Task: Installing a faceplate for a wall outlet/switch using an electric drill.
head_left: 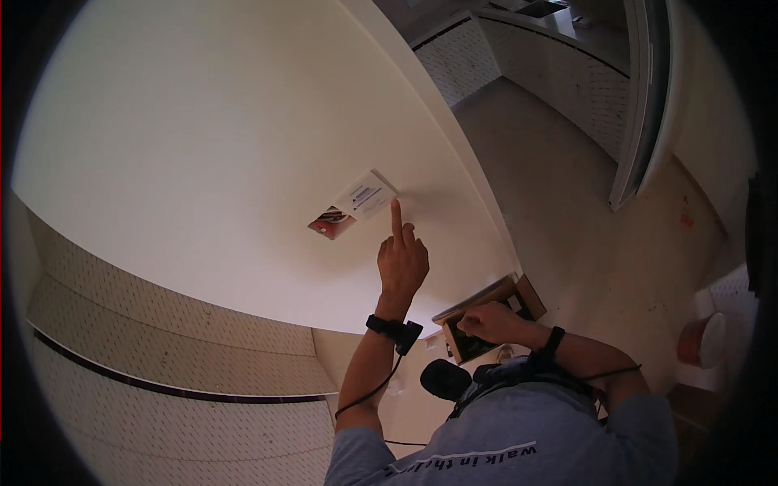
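A flat rectangular card (365,197), part white with print and part red-and-dark picture, lies against a large white surface (219,121). My left hand (403,261) reaches up to it, index finger stretched to the card's right edge and the other fingers loosely bent. Nothing shows in that hand. Lower right, an open cardboard box (528,298) with dark and green contents is close to my body. Over its opening is my right hand (489,321), fingers curled together; whatever they hold, if anything, cannot be made out.
A tiled recess (551,81) with a pale frame (640,138) lies beyond the white surface, upper right. Patterned tiles (162,405) line the lower left. An orange-and-white bucket (702,340) stands at the right. Dark straps and cables run along both wrists.
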### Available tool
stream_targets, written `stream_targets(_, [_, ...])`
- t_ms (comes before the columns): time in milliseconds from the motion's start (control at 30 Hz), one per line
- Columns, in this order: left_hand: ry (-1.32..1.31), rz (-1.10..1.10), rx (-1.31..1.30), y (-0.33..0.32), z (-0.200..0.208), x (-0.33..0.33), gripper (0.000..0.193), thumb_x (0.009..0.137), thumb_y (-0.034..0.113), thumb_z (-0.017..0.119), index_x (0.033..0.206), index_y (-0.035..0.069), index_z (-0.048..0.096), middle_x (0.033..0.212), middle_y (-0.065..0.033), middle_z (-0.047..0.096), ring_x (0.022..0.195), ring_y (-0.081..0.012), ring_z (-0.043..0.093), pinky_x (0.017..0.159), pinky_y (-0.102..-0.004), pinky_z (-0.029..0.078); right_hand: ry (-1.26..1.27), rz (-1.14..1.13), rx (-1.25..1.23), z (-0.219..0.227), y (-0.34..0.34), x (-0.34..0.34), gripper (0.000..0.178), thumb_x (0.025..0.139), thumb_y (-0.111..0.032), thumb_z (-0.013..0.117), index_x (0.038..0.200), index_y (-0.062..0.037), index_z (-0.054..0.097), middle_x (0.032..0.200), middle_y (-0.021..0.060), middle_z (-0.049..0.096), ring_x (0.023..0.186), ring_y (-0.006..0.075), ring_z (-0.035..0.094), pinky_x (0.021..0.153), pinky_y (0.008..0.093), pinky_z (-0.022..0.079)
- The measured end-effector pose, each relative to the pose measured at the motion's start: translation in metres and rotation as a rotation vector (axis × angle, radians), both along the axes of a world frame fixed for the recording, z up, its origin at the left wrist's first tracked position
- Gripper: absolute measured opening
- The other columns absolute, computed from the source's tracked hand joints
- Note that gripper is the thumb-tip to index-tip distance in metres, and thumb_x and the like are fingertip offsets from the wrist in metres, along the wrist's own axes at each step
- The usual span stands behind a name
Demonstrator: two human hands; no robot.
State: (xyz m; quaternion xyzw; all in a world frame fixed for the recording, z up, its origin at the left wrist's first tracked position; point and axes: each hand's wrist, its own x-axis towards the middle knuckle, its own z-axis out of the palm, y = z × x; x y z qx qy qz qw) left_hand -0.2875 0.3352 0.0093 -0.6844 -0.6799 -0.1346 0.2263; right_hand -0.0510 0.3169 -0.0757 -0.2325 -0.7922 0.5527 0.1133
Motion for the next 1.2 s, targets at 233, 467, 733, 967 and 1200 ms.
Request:
stream_targets(233, [-0.074, 0.08, 0.06, -0.008, -0.011, -0.008, 0.036, 0.082, 0.007, 0.07, 0.113, -0.005, 0.056, 0.159, -0.0403, 0.02, 0.079, -0.0364, 0.073, 0.066, -0.0393, 0.061, 0.003, -0.011, -0.005, 0.0, 0.002, 0.006, 0.036, 0.101, -0.033, 0.061, 0.103, 0.0001, 0.074, 0.092, 0.0198, 0.075, 0.086, 0.0334, 0.073, 0.081, 0.0413, 0.056])
stream_targets(467, [-0.094, 0.101, -0.001, 0.003, -0.013, -0.005, 0.033, 0.083, 0.007, 0.067, 0.112, -0.006, 0.057, 0.158, -0.0398, 0.025, 0.078, -0.0386, 0.072, 0.067, -0.0406, 0.06, -0.044, -0.001, 0.006, -0.01, 0.011, 0.007, 0.034, 0.1, -0.034, 0.064, 0.103, -0.0015, 0.074, 0.089, 0.0126, 0.077, 0.084, 0.0254, 0.074, 0.078, 0.0369, 0.057])
stream_targets(733, [-0.124, 0.159, 0.056, -0.018, -0.041, -0.034, 0.036, 0.083, 0.01, 0.07, 0.113, -0.002, 0.055, 0.161, -0.0366, 0.021, 0.076, -0.036, 0.071, 0.066, -0.041, 0.06, -0.061, -0.002, -0.07, -0.018, 0.008, -0.004, 0.035, 0.1, -0.035, 0.063, 0.101, -0.001, 0.073, 0.09, 0.0154, 0.076, 0.083, 0.031, 0.074, 0.076, 0.04, 0.057])
stream_targets(967, [-0.476, 0.166, 0.428, -0.023, -0.014, -0.045, 0.037, 0.088, 0.015, 0.074, 0.119, 0.003, 0.057, 0.142, -0.0199, 0.053, 0.076, -0.0287, 0.069, 0.069, -0.0394, 0.057, -0.061, -0.124, -0.059, -0.017, 0.025, 0.001, 0.027, 0.1, -0.028, 0.064, 0.101, -0.0019, 0.073, 0.082, 0.0115, 0.074, 0.077, 0.0207, 0.07, 0.072, 0.0342, 0.055])
stream_targets(1200, [-0.498, 0.137, 0.654, -0.001, 0.047, -0.059, 0.014, 0.101, 0.018, 0.062, 0.105, 0.005, 0.065, 0.09, -0.0113, 0.072, 0.079, -0.0295, 0.07, 0.071, -0.0413, 0.057, 0.285, -0.453, 0.377, 0.049, 0.119, -0.074, 0.021, 0.099, -0.022, 0.066, 0.102, -0.0018, 0.069, 0.089, 0.0166, 0.072, 0.081, 0.0323, 0.07, 0.072, 0.0408, 0.054])
